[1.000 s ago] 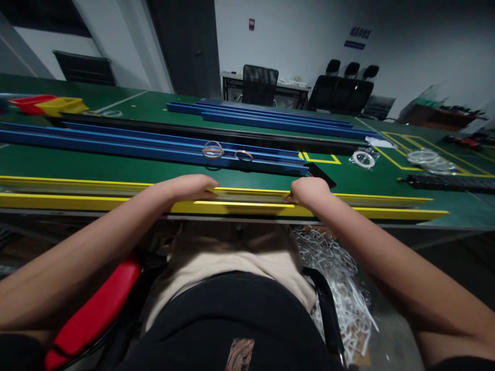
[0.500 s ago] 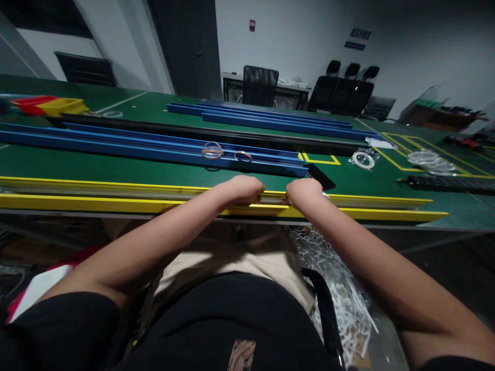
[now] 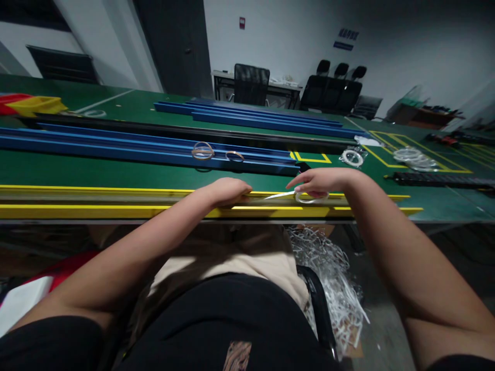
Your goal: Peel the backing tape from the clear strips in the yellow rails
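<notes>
A long yellow channel (image 3: 93, 211) lies along the table's front edge. My left hand (image 3: 231, 190) is down at this channel with its fingers curled; what they hold, if anything, is hidden. To its right, my right hand (image 3: 319, 180) is over the channel and holds a roll of white tape (image 3: 305, 199) below its fingers, with the index finger stretched to the left. A white tape strip (image 3: 279, 195) runs from the roll leftwards, down into the channel between my hands.
Blue channels (image 3: 147, 157) lie behind the yellow one, with brown tape rings (image 3: 203, 151) on them. Beyond is a long black bar (image 3: 247, 136). Bagged white rolls (image 3: 352, 157) lie at the right. Shredded white strips (image 3: 332, 273) are below the table edge.
My right hand has lifted and moved right, away from my left hand, and a white tape strip now shows between them. The view has shifted slightly to the right.
</notes>
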Motion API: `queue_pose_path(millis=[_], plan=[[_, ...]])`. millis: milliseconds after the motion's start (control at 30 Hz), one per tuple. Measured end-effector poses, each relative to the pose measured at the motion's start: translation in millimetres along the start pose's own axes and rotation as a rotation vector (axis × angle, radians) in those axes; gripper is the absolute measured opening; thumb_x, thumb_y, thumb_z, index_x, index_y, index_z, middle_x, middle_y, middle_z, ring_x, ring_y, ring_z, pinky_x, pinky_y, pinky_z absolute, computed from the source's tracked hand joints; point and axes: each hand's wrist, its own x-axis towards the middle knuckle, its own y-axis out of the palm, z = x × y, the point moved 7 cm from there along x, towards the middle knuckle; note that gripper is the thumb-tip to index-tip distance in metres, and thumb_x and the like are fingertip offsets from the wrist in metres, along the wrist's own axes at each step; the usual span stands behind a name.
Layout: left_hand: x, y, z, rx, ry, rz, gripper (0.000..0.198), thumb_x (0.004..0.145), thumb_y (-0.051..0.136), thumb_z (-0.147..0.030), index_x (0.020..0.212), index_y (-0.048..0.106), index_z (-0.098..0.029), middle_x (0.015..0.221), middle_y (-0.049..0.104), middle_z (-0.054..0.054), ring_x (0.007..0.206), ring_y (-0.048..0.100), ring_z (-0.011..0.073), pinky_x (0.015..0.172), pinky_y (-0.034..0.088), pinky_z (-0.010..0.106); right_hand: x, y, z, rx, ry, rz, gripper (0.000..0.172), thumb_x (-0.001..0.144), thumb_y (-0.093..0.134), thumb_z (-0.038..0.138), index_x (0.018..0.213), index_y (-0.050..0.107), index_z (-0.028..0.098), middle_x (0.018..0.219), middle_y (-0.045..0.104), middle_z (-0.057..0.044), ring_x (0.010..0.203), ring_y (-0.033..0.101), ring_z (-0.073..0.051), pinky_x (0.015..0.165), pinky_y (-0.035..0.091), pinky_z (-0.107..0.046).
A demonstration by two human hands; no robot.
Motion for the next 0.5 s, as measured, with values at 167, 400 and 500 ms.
queue_pose_path(millis=[167, 400, 500], plan=[[-48, 12.5, 50, -0.001, -0.054, 0.047, 0.037, 0.094, 0.044, -0.052, 0.099, 0.068, -0.023, 0.1, 0.073, 0.006, 0.086, 0.067, 0.0204, 0.066, 0.04, 0.026, 9, -5, -1, -0.259, 0.218, -0.137, 0.08, 0.085, 0.058, 0.071, 0.145, 0.054, 0.018, 0.071, 0.071, -0.007, 0.068, 0.066, -0.022, 0.068, 0.048, -0.032], [-111, 22.8, 106, -0.043, -0.184, 0.1, 0.034, 0.093, 0.048, -0.052, 0.092, 0.066, -0.023, 0.097, 0.073, 0.006, 0.086, 0.067, 0.0202, 0.069, 0.041, 0.024, 30, 21, 43, -0.496, 0.352, -0.297, 0.078, 0.079, 0.057, 0.079, 0.115, 0.075, 0.013, 0.109, 0.073, -0.023, 0.101, 0.07, -0.037, 0.085, 0.054, -0.043], [-114, 20.7, 109, -0.067, -0.194, 0.084, 0.033, 0.092, 0.049, -0.051, 0.091, 0.067, -0.023, 0.095, 0.074, 0.006, 0.082, 0.066, 0.0196, 0.067, 0.041, 0.025, 37, 28, 55, -0.533, 0.384, -0.356, 0.066, 0.081, 0.062, 0.069, 0.112, 0.077, 0.012, 0.107, 0.074, -0.024, 0.1, 0.071, -0.036, 0.083, 0.055, -0.043]])
